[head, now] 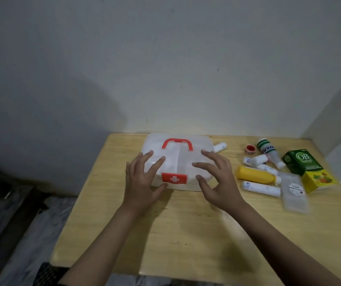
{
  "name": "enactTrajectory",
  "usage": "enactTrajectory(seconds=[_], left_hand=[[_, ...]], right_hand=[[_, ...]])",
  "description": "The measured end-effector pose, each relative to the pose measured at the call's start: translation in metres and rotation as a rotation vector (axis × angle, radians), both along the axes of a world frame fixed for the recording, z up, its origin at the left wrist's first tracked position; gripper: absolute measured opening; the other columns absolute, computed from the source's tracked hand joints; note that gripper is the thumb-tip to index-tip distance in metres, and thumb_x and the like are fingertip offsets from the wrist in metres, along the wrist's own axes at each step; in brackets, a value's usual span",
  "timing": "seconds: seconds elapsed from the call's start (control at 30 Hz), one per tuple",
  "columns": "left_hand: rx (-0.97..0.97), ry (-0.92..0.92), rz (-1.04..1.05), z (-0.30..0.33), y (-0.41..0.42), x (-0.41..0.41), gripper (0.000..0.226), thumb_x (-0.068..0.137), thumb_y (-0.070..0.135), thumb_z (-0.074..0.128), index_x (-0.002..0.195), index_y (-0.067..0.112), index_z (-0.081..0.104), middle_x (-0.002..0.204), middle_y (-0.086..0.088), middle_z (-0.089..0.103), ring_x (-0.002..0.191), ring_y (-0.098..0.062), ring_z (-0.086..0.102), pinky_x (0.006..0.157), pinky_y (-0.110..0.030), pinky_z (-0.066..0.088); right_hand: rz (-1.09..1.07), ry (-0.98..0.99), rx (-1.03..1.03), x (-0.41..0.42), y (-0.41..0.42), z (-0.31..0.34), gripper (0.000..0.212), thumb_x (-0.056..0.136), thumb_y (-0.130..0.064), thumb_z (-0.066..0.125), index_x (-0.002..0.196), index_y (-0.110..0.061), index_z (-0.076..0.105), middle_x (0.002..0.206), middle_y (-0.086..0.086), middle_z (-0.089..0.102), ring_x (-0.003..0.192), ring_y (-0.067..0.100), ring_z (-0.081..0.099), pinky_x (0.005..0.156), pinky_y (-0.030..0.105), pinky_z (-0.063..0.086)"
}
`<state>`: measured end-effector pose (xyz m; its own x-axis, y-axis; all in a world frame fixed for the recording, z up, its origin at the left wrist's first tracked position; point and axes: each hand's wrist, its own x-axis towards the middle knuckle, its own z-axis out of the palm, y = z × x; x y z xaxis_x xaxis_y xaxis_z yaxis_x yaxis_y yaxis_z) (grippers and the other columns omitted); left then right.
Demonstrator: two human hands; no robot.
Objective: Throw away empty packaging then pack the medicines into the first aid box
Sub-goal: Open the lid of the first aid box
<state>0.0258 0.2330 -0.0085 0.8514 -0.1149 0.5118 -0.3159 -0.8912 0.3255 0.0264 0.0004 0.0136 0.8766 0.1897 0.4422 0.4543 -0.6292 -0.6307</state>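
Note:
A clear plastic first aid box (pixel 184 149) with a red handle and a red cross latch sits closed at the back of the wooden table (pixel 186 228). My left hand (pixel 142 180) rests with spread fingers on the lid's left front, thumb near the latch. My right hand (pixel 217 178) hovers with fingers apart over the lid's right front corner. To the right lie a yellow bottle (pixel 255 175), several white tubes (pixel 261 187), a green-capped bottle (pixel 268 150), a green box (pixel 301 161), a yellow box (pixel 318 180), a red tape roll (pixel 250 149) and a clear case (pixel 293 191).
One white tube (pixel 220 146) lies behind the box's right corner. The table stands against a pale wall, with another wall at its right end. A dark floor and grey fabric lie below the table's left edge.

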Motion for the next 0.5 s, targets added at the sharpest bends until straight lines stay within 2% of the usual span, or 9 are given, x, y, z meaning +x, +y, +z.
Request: enactTrajectory(seconds=[0.1,0.3,0.4,0.5], left_hand=[[-0.029,-0.119,-0.012,-0.008,-0.002,0.004,0.072,0.071,0.048,0.071,0.134,0.03,0.042,0.141,-0.008,0.043,0.13,-0.03,0.034,0.104,-0.049,0.034],[-0.001,-0.286,-0.079,-0.02,-0.002,-0.001,0.071,0.073,0.054,0.067,0.132,0.022,0.045,0.138,-0.015,0.049,0.127,-0.034,0.038,0.106,-0.043,0.033],[-0.05,-0.339,-0.115,-0.02,-0.001,-0.004,0.062,0.077,0.057,0.062,0.126,0.02,0.054,0.133,-0.014,0.054,0.12,-0.033,0.044,0.102,-0.036,0.037],[-0.212,-0.339,-0.082,-0.013,-0.009,-0.004,0.051,0.078,0.055,0.062,0.11,0.016,0.068,0.121,-0.01,0.061,0.112,-0.03,0.049,0.099,-0.015,0.031]], right_hand=[[0.016,-0.06,0.025,0.001,-0.001,-0.006,0.032,0.081,-0.028,0.061,0.114,-0.029,0.063,0.14,-0.003,0.049,0.134,0.021,0.036,0.109,0.017,0.017],[0.048,-0.19,0.088,0.007,-0.007,-0.018,0.027,0.082,-0.019,0.062,0.108,-0.022,0.067,0.134,0.002,0.054,0.133,0.022,0.041,0.11,0.023,0.026],[0.062,-0.27,0.147,0.009,-0.011,-0.022,0.019,0.082,-0.009,0.062,0.098,-0.017,0.068,0.129,0.002,0.058,0.131,0.02,0.044,0.106,0.036,0.039],[0.092,-0.27,0.164,0.007,-0.011,-0.024,0.016,0.081,-0.004,0.06,0.09,-0.015,0.066,0.132,0.002,0.055,0.135,0.02,0.041,0.105,0.044,0.04]])
